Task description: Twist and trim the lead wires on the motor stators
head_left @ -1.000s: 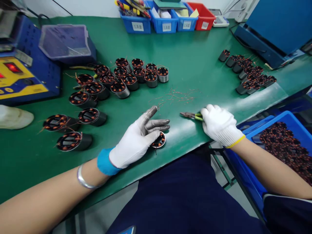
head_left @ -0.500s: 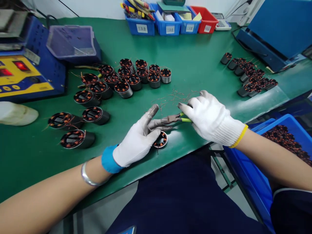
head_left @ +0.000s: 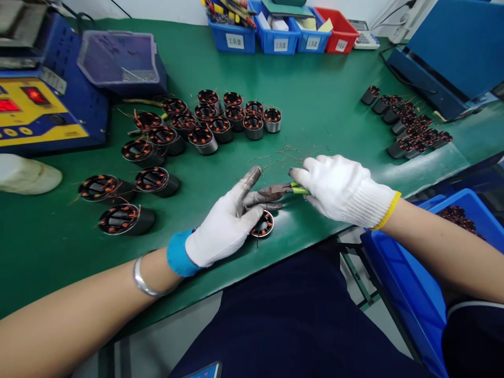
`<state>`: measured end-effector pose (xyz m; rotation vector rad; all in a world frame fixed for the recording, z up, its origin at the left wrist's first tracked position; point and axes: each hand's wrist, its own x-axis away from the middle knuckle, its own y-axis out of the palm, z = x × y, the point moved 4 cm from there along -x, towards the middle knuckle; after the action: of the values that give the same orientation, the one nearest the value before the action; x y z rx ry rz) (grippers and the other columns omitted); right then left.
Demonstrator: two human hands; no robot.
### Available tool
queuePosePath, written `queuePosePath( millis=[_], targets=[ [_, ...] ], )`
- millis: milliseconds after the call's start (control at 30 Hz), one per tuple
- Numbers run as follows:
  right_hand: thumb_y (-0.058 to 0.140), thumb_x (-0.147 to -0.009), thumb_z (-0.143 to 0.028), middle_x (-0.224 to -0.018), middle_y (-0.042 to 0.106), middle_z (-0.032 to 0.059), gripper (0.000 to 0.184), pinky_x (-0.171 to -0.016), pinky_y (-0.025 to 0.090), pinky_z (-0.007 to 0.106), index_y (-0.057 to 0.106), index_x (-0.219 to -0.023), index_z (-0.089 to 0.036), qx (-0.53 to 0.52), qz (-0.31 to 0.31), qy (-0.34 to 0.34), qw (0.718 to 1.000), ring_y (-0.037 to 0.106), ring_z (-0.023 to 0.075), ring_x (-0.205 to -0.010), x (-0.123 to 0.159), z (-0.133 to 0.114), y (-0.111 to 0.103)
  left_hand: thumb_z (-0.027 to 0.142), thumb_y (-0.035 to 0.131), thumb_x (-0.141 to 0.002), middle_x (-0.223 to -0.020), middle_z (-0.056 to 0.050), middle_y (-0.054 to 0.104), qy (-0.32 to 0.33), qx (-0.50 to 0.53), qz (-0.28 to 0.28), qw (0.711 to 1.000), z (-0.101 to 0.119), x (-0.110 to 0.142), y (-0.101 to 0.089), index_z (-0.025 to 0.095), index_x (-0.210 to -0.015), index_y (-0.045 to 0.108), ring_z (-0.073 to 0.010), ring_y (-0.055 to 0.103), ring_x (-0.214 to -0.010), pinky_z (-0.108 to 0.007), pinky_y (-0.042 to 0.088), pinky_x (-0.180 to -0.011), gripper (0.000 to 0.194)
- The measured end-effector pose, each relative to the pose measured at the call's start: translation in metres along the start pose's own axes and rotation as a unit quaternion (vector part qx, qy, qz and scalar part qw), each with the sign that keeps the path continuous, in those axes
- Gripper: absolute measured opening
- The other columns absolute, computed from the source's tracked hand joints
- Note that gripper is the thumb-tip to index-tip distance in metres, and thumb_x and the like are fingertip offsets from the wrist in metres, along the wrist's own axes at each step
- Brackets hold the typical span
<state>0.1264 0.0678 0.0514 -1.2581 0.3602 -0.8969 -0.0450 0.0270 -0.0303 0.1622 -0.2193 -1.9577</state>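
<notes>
My left hand, in a white glove with darkened fingertips, is around a motor stator standing on the bench near its front edge. The stator has orange copper windings inside a metal ring, and a short wire end pokes out at its near side. In my gloved right hand are green-handled pliers. Their dark jaws lie against the left index finger, just above the stator; whether a wire is between them I cannot make out. Loose wire clippings lie just beyond both hands.
Several wound stators stand at left centre, and another cluster at the right. A blue-yellow powered unit and a purple bin are at the left. Labelled boxes line the back. A blue crate sits below the bench's right side.
The pliers' green handles have come closer together in my right hand, and the jaws have turned slightly. My left hand stays on the stator. The whole view has shifted a little.
</notes>
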Motion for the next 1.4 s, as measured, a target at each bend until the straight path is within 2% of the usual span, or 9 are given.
queuePosePath(
  millis=[233, 333, 567, 767, 900, 1000, 1133, 1267, 1400],
  targets=[
    [0.050, -0.087, -0.030, -0.111, 0.059, 0.0107, 0.053, -0.100, 0.029, 0.054, 0.044, -0.138, -0.018, 0.046, 0.045, -0.042, 0.997, 0.055, 0.0265, -0.095, -0.008, -0.005, -0.002, 0.030, 0.064, -0.086, -0.135, -0.018, 0.059, -0.006, -0.001, 0.025, 1.000, 0.000, -0.001, 0.001, 0.018, -0.156, 0.010, -0.0306, 0.059, -0.122, -0.052, 0.045, -0.107, 0.088],
    [0.051, -0.086, -0.029, -0.107, 0.060, 0.0096, 0.049, -0.099, 0.032, 0.053, 0.048, -0.134, -0.018, 0.050, 0.048, -0.043, 0.997, 0.056, 0.0260, -0.093, -0.011, -0.007, -0.006, 0.031, 0.065, -0.085, -0.137, -0.018, 0.058, -0.011, 0.001, 0.029, 1.000, 0.001, -0.002, 0.002, 0.018, -0.156, 0.011, -0.0319, 0.060, -0.120, -0.054, 0.044, -0.107, 0.090],
    [0.045, -0.087, -0.027, -0.095, 0.061, 0.0122, 0.028, -0.075, 0.041, 0.043, 0.060, -0.109, -0.016, 0.022, 0.015, -0.045, 0.999, 0.059, 0.0286, -0.084, -0.014, -0.004, -0.010, 0.028, 0.066, -0.083, -0.138, -0.017, 0.057, -0.022, 0.010, 0.019, 1.000, 0.003, 0.000, 0.000, 0.023, -0.156, 0.006, -0.0317, 0.060, -0.120, -0.055, 0.044, -0.107, 0.094],
    [0.053, -0.086, -0.037, -0.112, 0.061, 0.0119, 0.053, -0.100, 0.028, 0.057, 0.049, -0.135, -0.017, 0.031, 0.062, -0.063, 0.996, 0.058, 0.0301, -0.100, -0.019, -0.002, -0.007, 0.023, 0.064, -0.084, -0.144, -0.016, 0.051, -0.011, -0.002, 0.010, 1.000, 0.003, 0.011, -0.003, 0.025, -0.156, -0.001, -0.0311, 0.053, -0.130, -0.055, 0.039, -0.111, 0.097],
    [0.048, -0.091, -0.034, -0.109, 0.062, 0.0081, 0.047, -0.104, 0.024, 0.059, 0.051, -0.134, -0.017, 0.032, 0.072, -0.067, 0.995, 0.057, 0.0271, -0.102, -0.024, -0.005, -0.012, 0.025, 0.061, -0.086, -0.148, -0.013, 0.048, 0.020, -0.007, 0.004, 1.000, 0.004, 0.011, -0.001, 0.028, -0.155, -0.005, -0.0290, 0.046, -0.136, -0.052, 0.036, -0.114, 0.096],
    [0.050, -0.089, -0.030, -0.104, 0.062, 0.0086, 0.044, -0.105, 0.023, 0.060, 0.055, -0.130, -0.015, 0.039, 0.080, -0.082, 0.993, 0.058, 0.0265, -0.097, -0.026, -0.008, -0.018, 0.025, 0.060, -0.087, -0.156, -0.012, 0.036, 0.019, -0.026, 0.004, 0.999, 0.005, 0.009, -0.001, 0.029, -0.154, -0.008, -0.0290, 0.044, -0.137, -0.051, 0.036, -0.114, 0.096],
    [0.049, -0.089, -0.028, -0.101, 0.063, 0.0067, 0.038, -0.106, 0.021, 0.060, 0.060, -0.124, -0.017, -0.010, 0.100, -0.080, 0.992, 0.057, 0.0261, -0.100, -0.026, -0.010, -0.022, 0.023, 0.061, -0.084, -0.164, -0.007, 0.005, 0.016, -0.086, 0.032, 0.996, 0.007, 0.007, -0.005, 0.029, -0.156, -0.001, -0.0344, 0.031, -0.144, -0.051, 0.034, -0.115, 0.095],
    [0.048, -0.090, -0.032, -0.100, 0.063, 0.0059, 0.037, -0.105, 0.023, 0.060, 0.060, -0.121, -0.017, 0.012, 0.086, -0.093, 0.992, 0.057, 0.0261, -0.098, -0.028, -0.010, -0.020, 0.022, 0.062, -0.081, -0.164, -0.006, 0.005, 0.026, -0.119, 0.043, 0.992, 0.008, 0.007, -0.008, 0.024, -0.156, 0.004, -0.0357, 0.014, -0.148, -0.050, 0.031, -0.117, 0.095],
    [0.051, -0.086, -0.034, -0.098, 0.062, 0.0075, 0.037, -0.103, 0.028, 0.059, 0.061, -0.116, -0.015, 0.070, 0.065, -0.110, 0.989, 0.058, 0.0261, -0.090, -0.030, -0.011, -0.018, 0.023, 0.065, -0.079, -0.165, -0.004, -0.002, 0.022, -0.116, 0.045, 0.992, 0.006, 0.007, -0.010, 0.028, -0.156, 0.006, -0.0375, 0.019, -0.147, -0.053, 0.027, -0.118, 0.097]
  ],
)
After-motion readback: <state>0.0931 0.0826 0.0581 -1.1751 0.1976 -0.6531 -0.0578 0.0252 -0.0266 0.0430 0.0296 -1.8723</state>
